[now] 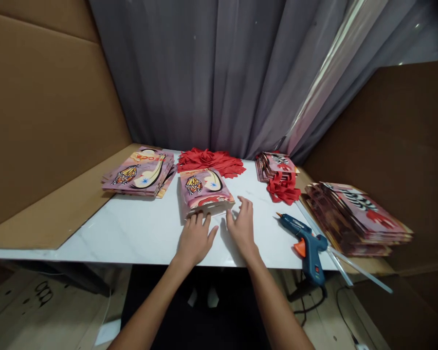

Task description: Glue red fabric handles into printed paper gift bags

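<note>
A printed paper bag point(206, 187) with a butterfly picture lies on the white table in front of me. Its open end faces me and gapes a little. My left hand point(195, 238) is at the near edge of that end, palm down, fingers loosely spread and thumb apart. Its fingertips reach the lower lip of the bag; whether they press on it I cannot tell. Beside the near right corner, my right hand point(242, 226) is open, with fingers bent and apart. No object shows in either hand.
Behind the bag lies a heap of red ribbons point(211, 162). Printed bags form a left stack point(142, 172), a back right stack point(275, 165) with more red ribbon point(283, 188), and a right stack point(361, 214). A glue gun point(308, 243) and glue sticks point(361, 270) lie right.
</note>
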{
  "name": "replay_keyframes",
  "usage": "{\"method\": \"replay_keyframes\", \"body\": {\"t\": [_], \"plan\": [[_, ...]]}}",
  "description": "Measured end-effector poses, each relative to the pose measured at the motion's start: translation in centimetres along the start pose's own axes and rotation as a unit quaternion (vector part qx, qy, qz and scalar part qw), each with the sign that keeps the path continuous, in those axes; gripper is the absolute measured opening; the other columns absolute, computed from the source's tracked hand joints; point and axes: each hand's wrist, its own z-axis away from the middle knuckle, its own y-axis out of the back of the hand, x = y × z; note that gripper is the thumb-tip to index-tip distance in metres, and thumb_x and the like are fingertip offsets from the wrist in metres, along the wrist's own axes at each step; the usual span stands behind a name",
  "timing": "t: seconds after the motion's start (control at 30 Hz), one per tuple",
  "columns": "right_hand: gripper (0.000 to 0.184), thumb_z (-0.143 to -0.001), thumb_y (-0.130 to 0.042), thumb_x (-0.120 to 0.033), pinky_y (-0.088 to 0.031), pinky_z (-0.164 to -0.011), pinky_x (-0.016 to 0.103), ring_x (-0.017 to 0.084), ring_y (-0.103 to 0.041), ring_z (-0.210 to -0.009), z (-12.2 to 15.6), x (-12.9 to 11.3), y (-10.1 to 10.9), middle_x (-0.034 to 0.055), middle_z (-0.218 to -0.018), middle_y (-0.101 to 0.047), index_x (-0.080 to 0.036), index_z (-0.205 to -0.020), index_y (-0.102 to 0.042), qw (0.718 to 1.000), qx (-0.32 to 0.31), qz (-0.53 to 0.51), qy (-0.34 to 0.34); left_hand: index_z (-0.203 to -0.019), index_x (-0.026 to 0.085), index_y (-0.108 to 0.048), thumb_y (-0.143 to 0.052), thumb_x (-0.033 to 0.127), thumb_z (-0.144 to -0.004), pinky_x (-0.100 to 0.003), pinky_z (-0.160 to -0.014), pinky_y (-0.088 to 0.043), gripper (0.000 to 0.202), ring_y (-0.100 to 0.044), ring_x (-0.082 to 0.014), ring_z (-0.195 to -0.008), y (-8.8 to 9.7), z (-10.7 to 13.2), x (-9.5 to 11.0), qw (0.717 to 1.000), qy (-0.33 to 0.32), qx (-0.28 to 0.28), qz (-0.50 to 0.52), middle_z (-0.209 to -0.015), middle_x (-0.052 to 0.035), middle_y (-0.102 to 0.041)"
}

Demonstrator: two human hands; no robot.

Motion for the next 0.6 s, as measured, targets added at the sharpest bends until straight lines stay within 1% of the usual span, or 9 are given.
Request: {"method": "replay_keyframes", "body": {"t": [0.07, 0.13, 0.2, 0.27, 0.3, 0.37, 0.47, 0.53, 0.6], "plan": [[0.064, -0.093, -0.060, -0.029, -0.049, -0.121, 0.052, 0.037, -0.060, -0.142, -2.0, 0.8, 0.0, 0.0258, -0.153, -0.064, -0.009, -0.154, -0.058, 0.997, -0.061, 0.050, 0.002, -0.135, 0.013, -0.076, -0.051, 0.037, -0.111, -0.053, -0.111, -0.057, 0.041, -0.069, -0.0375, -0.126, 0.0, 0.5, -0.8, 0.997, -0.036, 0.036, 0.054, -0.138, -0.0218, -0.073], [0.060, -0.096, -0.052, -0.021, -0.052, -0.115, 0.045, 0.034, -0.068, -0.135, -3.9, 0.7, -0.3, 0.0207, -0.148, -0.071, -0.012, -0.155, -0.060, 0.987, -0.146, 0.073, 0.003, -0.116, 0.020, -0.080, -0.053, 0.032, -0.110, -0.048, -0.109, -0.058, 0.030, -0.072, -0.0310, -0.117, 0.4, 1.1, -1.7, 0.987, -0.030, 0.110, 0.113, -0.125, -0.0153, -0.075], [0.057, -0.099, -0.044, -0.016, -0.055, -0.105, 0.038, 0.031, -0.076, -0.119, -5.2, 0.1, -0.7, 0.0145, -0.134, -0.080, -0.018, -0.152, -0.065, 0.976, -0.194, 0.101, -0.004, -0.117, 0.020, -0.078, -0.063, 0.038, -0.106, -0.051, -0.114, -0.055, 0.026, -0.071, -0.0319, -0.118, 1.3, 1.3, -2.9, 0.963, 0.076, 0.217, 0.139, -0.122, -0.0151, -0.072], [0.057, -0.102, -0.041, -0.015, -0.055, -0.098, 0.036, 0.030, -0.078, -0.109, -5.2, -0.9, -1.2, 0.0123, -0.123, -0.083, -0.021, -0.154, -0.065, 0.969, -0.207, 0.133, -0.024, -0.146, 0.016, -0.065, -0.075, 0.053, -0.097, -0.060, -0.122, -0.050, 0.062, -0.062, -0.0397, -0.138, 2.4, 1.1, -4.3, 0.927, 0.214, 0.262, 0.163, -0.144, -0.0223, -0.063], [0.057, -0.103, -0.041, -0.015, -0.055, -0.095, 0.035, 0.030, -0.078, -0.107, -4.8, -1.5, -1.6, 0.0122, -0.120, -0.084, -0.021, -0.155, -0.064, 0.967, -0.211, 0.141, -0.033, -0.159, 0.015, -0.055, -0.074, 0.058, -0.097, -0.061, -0.125, -0.048, 0.078, -0.057, -0.0413, -0.148, 2.9, 0.9, -5.0, 0.916, 0.250, 0.246, 0.193, -0.155, -0.0243, -0.057], [0.056, -0.106, -0.040, -0.017, -0.054, -0.094, 0.034, 0.030, -0.079, -0.107, -3.4, -2.8, -2.4, 0.0119, -0.120, -0.084, -0.021, -0.157, -0.062, 0.965, -0.228, 0.127, -0.036, -0.170, 0.019, -0.042, -0.063, 0.059, -0.103, -0.057, -0.131, -0.044, 0.081, -0.050, -0.0383, -0.158, 3.6, 0.9, -6.3, 0.913, 0.260, 0.179, 0.260, -0.168, -0.0218, -0.052], [0.049, -0.110, -0.041, -0.023, -0.055, -0.094, 0.034, 0.030, -0.079, -0.107, -1.7, -4.5, -2.9, 0.0102, -0.121, -0.084, -0.024, -0.155, -0.062, 0.958, -0.277, 0.076, -0.018, -0.175, 0.020, -0.037, -0.056, 0.053, -0.105, -0.056, -0.126, -0.050, 0.079, -0.061, -0.0385, -0.149, 3.8, 1.9, -7.7, 0.905, 0.294, 0.107, 0.289, -0.159, -0.0197, -0.064], [0.047, -0.109, -0.051, -0.028, -0.056, -0.096, 0.035, 0.029, -0.079, -0.109, -2.5, -5.0, -2.2, 0.0099, -0.123, -0.084, -0.024, -0.154, -0.062, 0.938, -0.345, 0.040, 0.009, -0.176, 0.022, -0.039, -0.055, 0.048, -0.105, -0.061, -0.116, -0.057, 0.077, -0.073, -0.0406, -0.132, 3.7, 3.0, -8.4, 0.888, 0.362, 0.104, 0.264, -0.142, -0.0187, -0.075], [0.053, -0.102, -0.067, -0.032, -0.057, -0.098, 0.034, 0.029, -0.078, -0.113, -5.0, -4.7, -0.9, 0.0098, -0.129, -0.083, -0.024, -0.154, -0.064, 0.886, -0.462, -0.006, 0.042, -0.171, 0.026, -0.048, -0.053, 0.042, -0.106, -0.060, -0.115, -0.058, 0.067, -0.076, -0.0384, -0.125, 3.6, 4.0, -8.8, 0.865, 0.409, 0.145, 0.252, -0.135, -0.0161, -0.079]]}}
